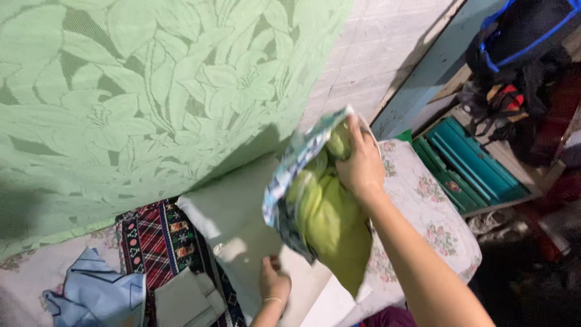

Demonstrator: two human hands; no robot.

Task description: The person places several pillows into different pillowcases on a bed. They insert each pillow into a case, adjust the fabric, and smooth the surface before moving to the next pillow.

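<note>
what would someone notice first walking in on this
Most striking is the big pale green curtain with a raised lily pattern filling the upper left. At the centre, the right hand grips a yellow-green cloth with a patterned blue edge, held up over a plain white pillow that the left hand touches lower down. A red plaid cloth lies at the lower left, and teal boards sit at the right.

bed: floral cover, pink blossoms on white | on it: white pillow | plaid patterned cloth beside pillow | grey folded cloth and light blue garment at near end
</note>
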